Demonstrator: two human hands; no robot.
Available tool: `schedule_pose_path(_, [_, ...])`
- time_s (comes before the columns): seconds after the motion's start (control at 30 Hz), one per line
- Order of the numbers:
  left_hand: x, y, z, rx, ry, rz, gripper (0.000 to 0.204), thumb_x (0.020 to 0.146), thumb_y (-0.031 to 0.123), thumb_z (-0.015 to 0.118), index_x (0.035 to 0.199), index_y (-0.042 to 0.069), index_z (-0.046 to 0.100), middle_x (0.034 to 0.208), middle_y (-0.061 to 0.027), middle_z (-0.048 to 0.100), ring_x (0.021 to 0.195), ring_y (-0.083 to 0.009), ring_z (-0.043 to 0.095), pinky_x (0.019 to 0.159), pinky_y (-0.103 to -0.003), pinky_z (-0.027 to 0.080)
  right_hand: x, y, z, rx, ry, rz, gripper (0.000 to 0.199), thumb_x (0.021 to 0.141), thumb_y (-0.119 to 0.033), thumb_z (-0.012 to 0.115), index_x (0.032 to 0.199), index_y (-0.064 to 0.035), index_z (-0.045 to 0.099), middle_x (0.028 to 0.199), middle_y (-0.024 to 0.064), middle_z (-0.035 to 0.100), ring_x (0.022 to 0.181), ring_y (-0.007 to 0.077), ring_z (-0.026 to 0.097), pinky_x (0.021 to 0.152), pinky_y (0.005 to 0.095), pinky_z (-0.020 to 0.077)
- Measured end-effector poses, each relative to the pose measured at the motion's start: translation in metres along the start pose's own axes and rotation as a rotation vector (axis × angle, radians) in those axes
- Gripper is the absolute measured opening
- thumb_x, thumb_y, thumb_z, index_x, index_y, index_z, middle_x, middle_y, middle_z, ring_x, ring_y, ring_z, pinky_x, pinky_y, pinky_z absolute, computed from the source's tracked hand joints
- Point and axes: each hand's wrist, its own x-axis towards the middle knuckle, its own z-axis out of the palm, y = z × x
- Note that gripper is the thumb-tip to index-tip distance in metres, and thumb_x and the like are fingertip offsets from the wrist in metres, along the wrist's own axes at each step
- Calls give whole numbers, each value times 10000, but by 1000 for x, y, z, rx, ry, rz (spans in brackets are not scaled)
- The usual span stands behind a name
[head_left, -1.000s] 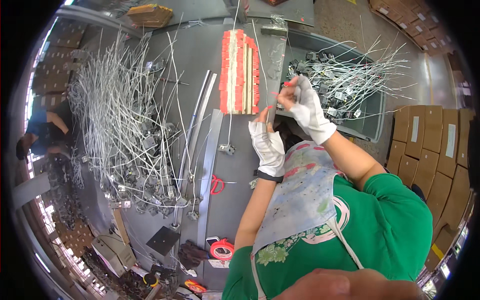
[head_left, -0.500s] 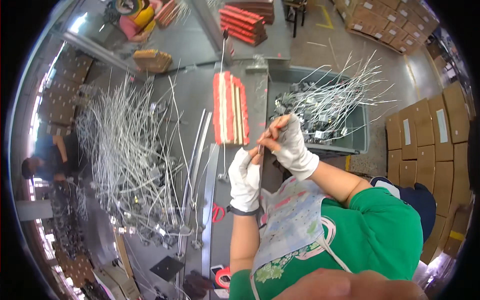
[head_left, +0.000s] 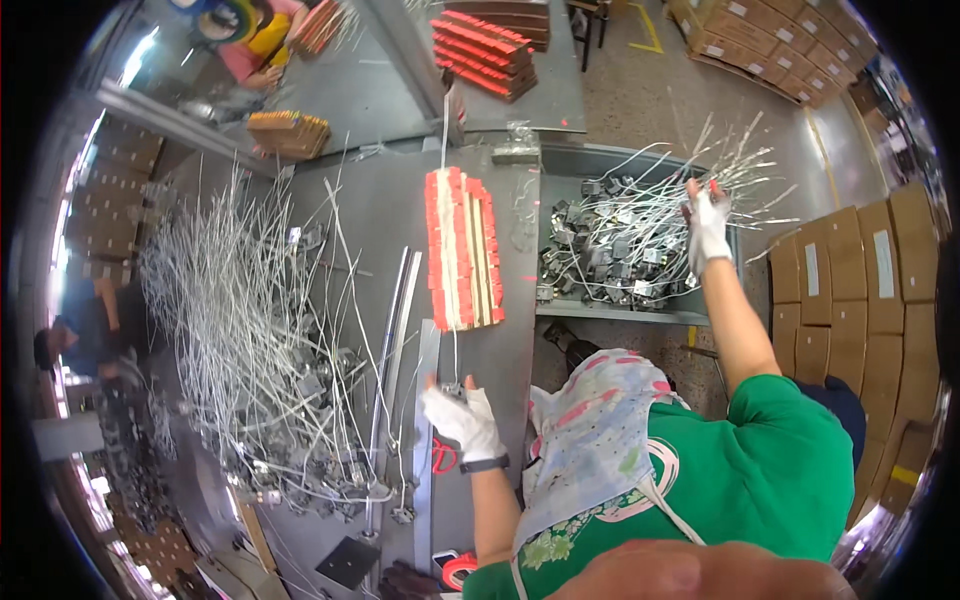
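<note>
My left hand (head_left: 462, 420), in a white fingerless glove, is above the table with thumb and fingers apart. Right by its fingertips is a small grey metal part (head_left: 453, 389) on the end of a white wire (head_left: 457, 350). That wire runs lengthwise over a block of strips with red-orange edges (head_left: 437, 250). My right hand (head_left: 709, 225), also gloved, reaches over a grey bin (head_left: 640, 312). Its fingers look spread among the white wire ends (head_left: 740, 170) there; the wires partly cover the fingertips. Several small metal parts (head_left: 620, 250) lie in the bin under the wires.
A big heap of wired parts (head_left: 260, 330) covers the table's left. Metal rails (head_left: 395, 340), red-handled scissors (head_left: 443, 457) and a black square plate (head_left: 347, 562) lie nearer. Red-edged stacks (head_left: 485, 55) stand beyond a post. Cartons (head_left: 850, 290) rise at right. Another person (head_left: 265, 45) sits far left.
My hands have parted from their pinch together. The right has swung right and away over the bin; the left has moved left and nearer, to the small metal part on the wire.
</note>
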Motion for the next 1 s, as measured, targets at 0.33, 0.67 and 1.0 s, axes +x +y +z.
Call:
schedule_pose_path(0.33, [-42,-6,-45,-348,-331,223,135,792,2,509,877,25,611,744,-110,583,688,-303,539,617,-367,420,-231,20,73,-239,-1486,473,481,825,-278,596,1213,-28,460,955,80,618,548,63,488,482,202,388])
schedule_pose_path(0.67, [-30,22,-13,-717,-690,-159,295,821,165,578,1062,-4,592,830,-106,615,738,-168,577,687,-293,451,-186,65,94,78,-959,340,266,917,-284,475,1080,-75,476,665,-27,449,458,39,362,419,188,273])
schedule_pose_path(1.0, [-23,56,85,-709,-802,-208,303,802,37,566,1103,9,588,716,-30,485,654,-133,477,627,-252,409,-104,120,124,-161,-931,360,290,887,-274,506,1037,-26,512,776,57,576,515,78,430,473,216,379])
